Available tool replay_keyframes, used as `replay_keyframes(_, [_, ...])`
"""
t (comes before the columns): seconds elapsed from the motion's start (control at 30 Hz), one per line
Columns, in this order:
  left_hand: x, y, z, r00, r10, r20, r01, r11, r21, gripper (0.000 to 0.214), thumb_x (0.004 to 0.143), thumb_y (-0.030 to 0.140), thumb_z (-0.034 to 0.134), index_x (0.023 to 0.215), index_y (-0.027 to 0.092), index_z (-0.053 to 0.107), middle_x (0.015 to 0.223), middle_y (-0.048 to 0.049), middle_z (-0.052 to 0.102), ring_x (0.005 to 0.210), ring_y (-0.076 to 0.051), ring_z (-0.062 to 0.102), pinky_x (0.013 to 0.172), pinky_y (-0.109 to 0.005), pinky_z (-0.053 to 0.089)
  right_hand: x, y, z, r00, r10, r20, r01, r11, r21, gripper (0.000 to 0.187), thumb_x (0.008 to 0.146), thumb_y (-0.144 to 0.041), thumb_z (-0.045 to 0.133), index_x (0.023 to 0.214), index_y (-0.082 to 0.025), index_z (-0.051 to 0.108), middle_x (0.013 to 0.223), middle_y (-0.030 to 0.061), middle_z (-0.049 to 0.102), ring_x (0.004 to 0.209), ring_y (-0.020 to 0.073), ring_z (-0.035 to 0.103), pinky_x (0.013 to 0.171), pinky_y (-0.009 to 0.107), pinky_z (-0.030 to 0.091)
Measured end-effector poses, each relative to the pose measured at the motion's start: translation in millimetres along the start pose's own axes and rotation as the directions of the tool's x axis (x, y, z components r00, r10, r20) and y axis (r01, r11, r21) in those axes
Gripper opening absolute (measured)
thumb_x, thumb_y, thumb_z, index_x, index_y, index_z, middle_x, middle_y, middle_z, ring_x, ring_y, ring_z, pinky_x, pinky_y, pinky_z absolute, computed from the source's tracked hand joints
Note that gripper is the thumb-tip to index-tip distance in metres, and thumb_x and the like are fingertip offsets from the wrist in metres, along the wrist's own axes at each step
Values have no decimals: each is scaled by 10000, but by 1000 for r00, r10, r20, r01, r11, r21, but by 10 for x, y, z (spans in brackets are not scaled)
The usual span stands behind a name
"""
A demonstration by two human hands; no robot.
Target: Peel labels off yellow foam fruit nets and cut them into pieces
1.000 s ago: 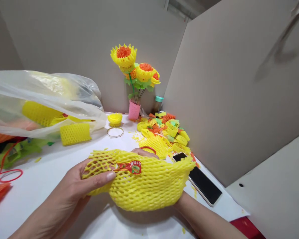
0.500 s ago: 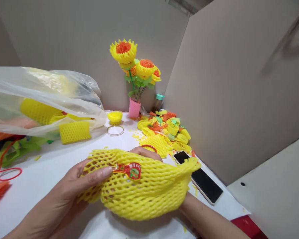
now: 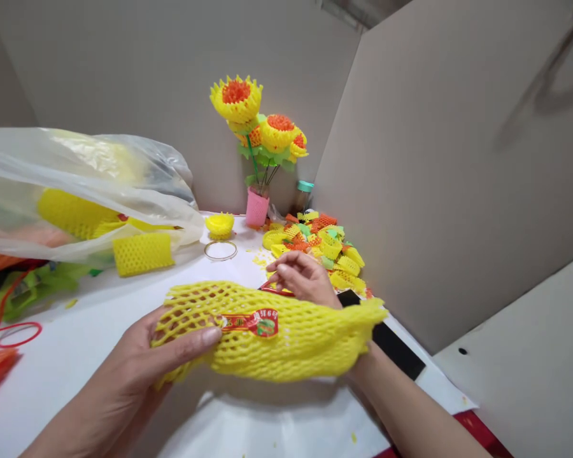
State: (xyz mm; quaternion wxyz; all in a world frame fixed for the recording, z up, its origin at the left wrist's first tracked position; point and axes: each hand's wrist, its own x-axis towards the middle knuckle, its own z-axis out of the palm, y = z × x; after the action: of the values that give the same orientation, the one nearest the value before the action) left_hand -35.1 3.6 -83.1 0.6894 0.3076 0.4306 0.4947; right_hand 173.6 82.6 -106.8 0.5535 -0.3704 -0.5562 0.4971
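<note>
My left hand [image 3: 138,362] grips the left end of a yellow foam net sleeve [image 3: 296,346], thumb on top beside its red sticker [image 3: 258,322]. The sleeve hangs flattened and stretched across the front of the white table [image 3: 76,356]. My right hand [image 3: 305,277] is out of the sleeve, just behind it. Its fingers are bent down and closed on a red looped thing [image 3: 274,290] lying on the table; I cannot make out what that is. The right forearm passes under the sleeve's right end.
A black phone [image 3: 403,353] lies at the right, partly hidden. Cut yellow, orange and green foam scraps [image 3: 327,245] pile behind. Foam flowers [image 3: 255,117] stand in a pink pot [image 3: 256,211]. A plastic bag [image 3: 76,184], a yellow foam roll [image 3: 143,253], a ring [image 3: 220,250] and a red cord [image 3: 14,331] lie left.
My right hand has come out of the sleeve and moved back onto the red looped thing. The sleeve has collapsed from an open bowl shape to a flat, stretched one. The left hand kept its grip.
</note>
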Motion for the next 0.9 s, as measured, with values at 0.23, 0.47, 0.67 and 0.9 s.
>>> replay_keyframes(0.23, [131,-45,-112,961,193,-197,-145,961,236,507,541,208,958,1001,247,745,1042,2,856,1008,-270,780,839,-256,611,69,-263,-274,907,-260,-331,258,965,-53,204,856,-368,699,924,-203,601,908,9,699,773,118,665,712,244,526])
replay_keyframes(0.47, [142,-86,-99,964,156,-217,-116,975,189,512,558,159,951,1014,222,726,958,-2,865,915,-231,799,750,-202,624,-219,-411,24,675,-702,-227,585,697,-415,193,862,-116,684,1006,-239,644,967,-8,674,923,155,647,887,324,502])
replay_keyframes(0.67, [131,-84,-70,988,105,-112,-82,977,195,471,784,217,801,1228,238,647,1183,-30,813,1049,-245,764,814,-240,622,-448,-523,130,455,-880,136,773,314,-552,432,828,61,618,1155,-219,604,988,34,700,900,203,656,822,396,522])
replay_keyframes(0.9, [78,-74,-22,996,69,-49,-61,987,152,552,792,143,748,1309,268,602,1145,35,827,1131,-243,729,795,-215,607,-531,-415,257,606,-586,538,754,207,-624,185,963,-43,501,1040,-167,614,882,46,751,804,190,619,777,379,434])
